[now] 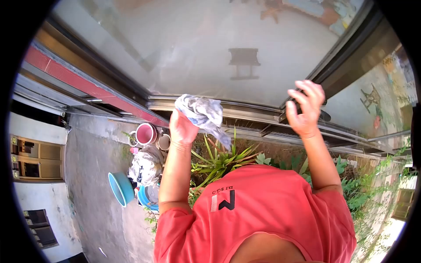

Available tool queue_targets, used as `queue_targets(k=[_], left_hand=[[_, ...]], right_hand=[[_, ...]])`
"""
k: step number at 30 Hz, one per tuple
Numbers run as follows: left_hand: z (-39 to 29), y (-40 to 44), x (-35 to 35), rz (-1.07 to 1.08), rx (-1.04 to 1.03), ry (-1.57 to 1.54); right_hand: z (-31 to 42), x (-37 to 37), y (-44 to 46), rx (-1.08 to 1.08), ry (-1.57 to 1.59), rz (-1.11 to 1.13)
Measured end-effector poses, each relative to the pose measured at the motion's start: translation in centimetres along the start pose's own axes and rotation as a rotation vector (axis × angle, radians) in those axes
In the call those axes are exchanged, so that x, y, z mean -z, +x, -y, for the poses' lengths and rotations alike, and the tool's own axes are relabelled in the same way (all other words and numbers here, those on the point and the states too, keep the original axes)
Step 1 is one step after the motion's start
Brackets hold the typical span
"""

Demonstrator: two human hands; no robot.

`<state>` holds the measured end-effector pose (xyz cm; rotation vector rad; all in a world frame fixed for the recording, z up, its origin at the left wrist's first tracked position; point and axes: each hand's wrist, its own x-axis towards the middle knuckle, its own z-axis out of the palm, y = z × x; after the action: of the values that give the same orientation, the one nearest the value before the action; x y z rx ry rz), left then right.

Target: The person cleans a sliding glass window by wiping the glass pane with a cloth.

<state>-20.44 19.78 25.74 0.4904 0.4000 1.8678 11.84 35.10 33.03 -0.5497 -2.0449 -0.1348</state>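
My left hand [183,127] is closed on a crumpled grey-white cloth [201,111], whose loose end hangs down to the right. The cloth is in front of the lower frame of a large window pane [184,52]. My right hand [305,107] is raised near the pane's lower right corner, with its fingers spread and slightly bent and nothing in them. Whether its fingertips touch the dark upright frame [346,52] I cannot tell.
Below the window ledge grow long-leaved plants [219,160] and leafy shrubs [355,188]. On the concrete ground [96,153] at left are a turquoise basin [121,189], a pink bucket [146,133], a blue tub [147,197] and piled white fabric [147,165].
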Motion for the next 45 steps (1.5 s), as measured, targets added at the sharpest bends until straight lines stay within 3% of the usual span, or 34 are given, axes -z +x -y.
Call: queue_targets(k=[1, 3, 6, 7, 8, 10, 12, 14, 17, 19, 21, 23, 25, 26, 27, 29, 31, 32, 33, 34, 35, 36, 38, 39, 41, 45], left_hand=[[1.0, -0.2, -0.7, -0.012, 0.028, 0.014], [2.4, -0.4, -2.8, 0.045, 0.076, 0.146], [3.7, -0.9, -6.8, -0.051, 0.166, 0.154], [3.6, -1.0, -6.4, -0.05, 0.171, 0.151], [3.2, -1.0, -5.5, -0.01, 0.225, 0.217], [2.2, -1.0, -4.3, 0.018, 0.252, 0.339], [0.9, -1.4, -3.9, -0.138, 0.237, 0.474], [0.1, -2.1, -4.1, -0.216, 0.256, 0.638], [0.3, -2.6, 0.8, -0.191, 0.257, 0.864], [1.6, -2.8, 2.5, -0.232, 0.155, 0.83], [3.1, -3.2, 3.1, -0.596, -0.204, 1.036], [5.2, -4.4, 2.3, -0.419, -0.072, 0.858], [7.6, -5.4, 0.1, -0.253, 0.224, 0.761], [9.3, -5.8, -0.7, -0.272, 0.291, 0.564], [11.0, -5.6, -0.4, -0.258, 0.287, 0.32], [12.2, -5.2, 0.2, -0.225, 0.309, -0.057], [12.4, -6.3, 0.6, -0.064, 0.138, 0.289], [12.1, -6.5, 0.4, 0.019, 0.019, 0.534], [11.1, -5.5, 0.9, 0.104, -0.102, 0.998], [10.2, -4.5, 1.5, 0.135, -0.267, 1.454], [9.7, -4.9, 2.6, 0.037, -0.188, 1.22], [9.7, -4.8, 4.6, -0.161, -0.03, 0.606], [9.6, -3.5, 8.8, -0.457, -0.012, -0.038], [8.2, -2.8, 9.1, -0.62, 0.011, -0.163], [8.2, -1.2, 11.2, -0.725, -0.004, -0.288], [12.3, 5.1, 18.1, -0.592, -0.089, -0.59]], right_hand=[[1.6, -0.6, 0.2, -0.047, 0.156, 0.097], [4.6, -2.3, 0.0, -0.344, 0.665, 0.269], [7.1, -4.3, -0.4, -0.637, 1.087, 0.518], [7.1, -4.5, 0.0, -0.699, 1.19, 0.716], [6.8, -6.0, -0.8, -0.763, 1.269, 0.735], [5.5, -6.7, -1.8, -0.874, 1.271, 0.647], [4.1, -6.4, -2.2, -1.086, 1.418, 0.471], [2.7, -7.0, -2.8, -1.107, 1.523, 0.387], [3.1, -6.5, -2.0, -1.118, 1.715, 0.384], [3.8, -6.3, -1.1, -1.119, 1.844, 0.387], [4.3, -6.6, -0.6, -1.252, 1.85, 0.206], [5.1, -7.1, -0.4, -1.176, 1.778, 0.2], [6.2, -8.1, -1.4, -1.072, 1.554, 0.319], [6.6, -8.5, -2.4, -0.986, 1.432, 0.484], [7.7, -8.2, -2.1, -0.748, 1.294, 0.735], [10.0, -7.8, -1.8, -0.101, 1.024, 0.992], [11.4, -6.2, -0.7, -0.055, 0.94, 1.079], [11.4, -5.5, -0.7, -0.143, 0.851, 1.06], [11.1, -4.7, -0.3, -0.222, 0.868, 0.912], [10.0, -4.0, 0.1, 0.025, 0.544, 0.652], [9.4, -2.2, 1.2, -0.082, 0.461, 0.581], [8.2, -0.8, 1.8, -0.058, 0.346, 0.421], [5.2, 2.2, 2.9, 0.018, 0.001, 0.153], [3.8, 3.7, 3.5, 0.05, -0.127, 0.064], [1.1, 6.1, 3.8, 0.074, -0.353, -0.061], [-3.4, 7.0, 3.7, 0.135, -0.567, -0.16]])
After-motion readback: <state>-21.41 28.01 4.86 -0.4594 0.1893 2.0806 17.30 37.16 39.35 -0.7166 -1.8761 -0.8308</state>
